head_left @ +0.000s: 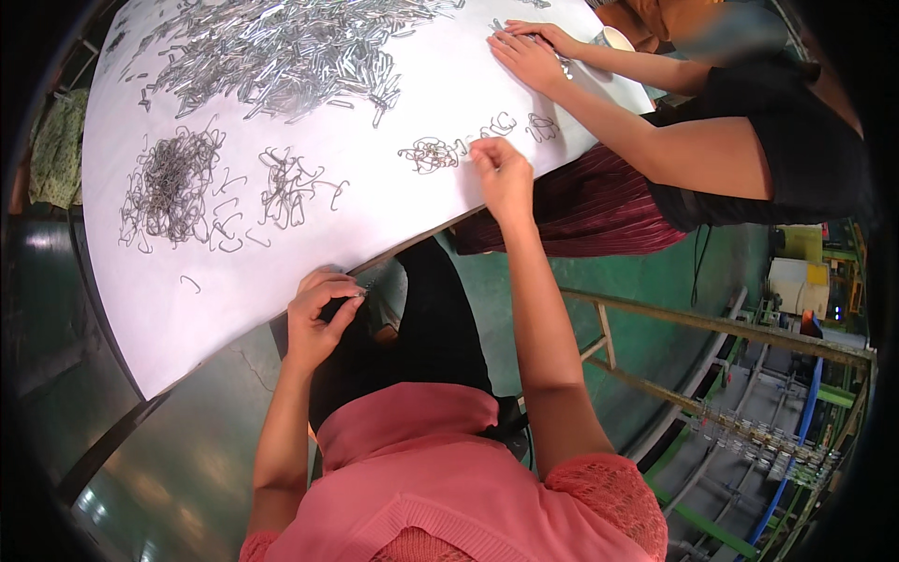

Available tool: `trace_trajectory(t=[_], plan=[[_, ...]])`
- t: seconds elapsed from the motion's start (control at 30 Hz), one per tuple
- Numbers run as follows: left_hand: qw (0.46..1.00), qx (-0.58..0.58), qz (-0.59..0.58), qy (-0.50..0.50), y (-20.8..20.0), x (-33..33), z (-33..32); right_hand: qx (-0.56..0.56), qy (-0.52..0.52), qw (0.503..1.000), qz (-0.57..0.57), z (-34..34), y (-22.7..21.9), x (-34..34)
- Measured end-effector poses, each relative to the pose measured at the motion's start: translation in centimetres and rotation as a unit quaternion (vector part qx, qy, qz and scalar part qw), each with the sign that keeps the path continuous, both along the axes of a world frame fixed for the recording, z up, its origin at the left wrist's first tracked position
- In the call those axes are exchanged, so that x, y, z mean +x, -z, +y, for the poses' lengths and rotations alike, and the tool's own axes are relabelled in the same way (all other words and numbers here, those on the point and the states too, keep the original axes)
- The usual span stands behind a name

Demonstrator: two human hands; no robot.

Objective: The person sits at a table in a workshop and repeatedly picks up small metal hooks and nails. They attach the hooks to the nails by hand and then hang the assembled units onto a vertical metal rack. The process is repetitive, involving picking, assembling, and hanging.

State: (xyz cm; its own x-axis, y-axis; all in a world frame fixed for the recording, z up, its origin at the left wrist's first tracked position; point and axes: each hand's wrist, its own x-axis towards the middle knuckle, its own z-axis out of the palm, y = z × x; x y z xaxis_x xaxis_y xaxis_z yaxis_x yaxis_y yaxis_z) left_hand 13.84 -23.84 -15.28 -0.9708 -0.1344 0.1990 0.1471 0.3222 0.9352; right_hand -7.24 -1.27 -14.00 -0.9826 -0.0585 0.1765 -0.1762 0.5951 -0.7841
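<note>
My left hand (316, 314) is at the near edge of the white table, thumb and fingertips pinched together. A tiny metallic bit shows at the fingertips, too small to name. My right hand (506, 180) reaches over the table with its fingers closed in a pinch, beside a small pile of bent wire hooks (431, 155). What it pinches, if anything, cannot be made out. Just beyond its fingertips lie a few more wire hooks (498, 125) and another small cluster of hooks (540, 127).
A dense hook pile (169, 187) and a looser hook group (292, 187) lie left on the white table (281, 272). Shiny metal clips (290, 56) are heaped at the back. A co-worker's hands (532, 58) rest at the far right, near a white cup (613, 39). A metal frame (712, 323) stands right.
</note>
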Motion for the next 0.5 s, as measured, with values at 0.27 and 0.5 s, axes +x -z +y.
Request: trace_trajectory(t=[0.27,0.5], plan=[[1.000,-0.011,-0.010,0.004,-0.1,0.1,-0.1,0.159,0.136,0.977,0.033,6.8,0.3,-4.8],[1.000,-0.016,-0.014,0.004,-0.2,0.1,-0.2,0.201,0.146,0.966,0.076,8.5,1.3,-6.6]])
